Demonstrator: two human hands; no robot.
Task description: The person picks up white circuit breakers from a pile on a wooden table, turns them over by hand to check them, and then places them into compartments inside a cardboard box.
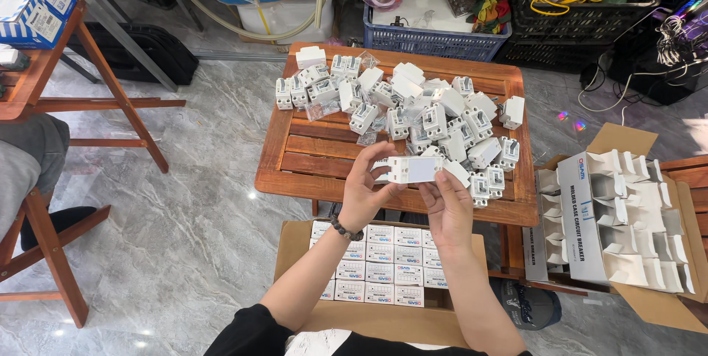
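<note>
Breaker [414,169] held between both hands' grip.

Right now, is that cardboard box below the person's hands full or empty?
Nearly full. The cardboard box stands open, with neat rows of small white packages filling the part in view; the arms hide some of it.

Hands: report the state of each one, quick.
Left hand: closed on the left end of the white circuit breaker.
Right hand: closed on the right end of the same breaker.
</note>
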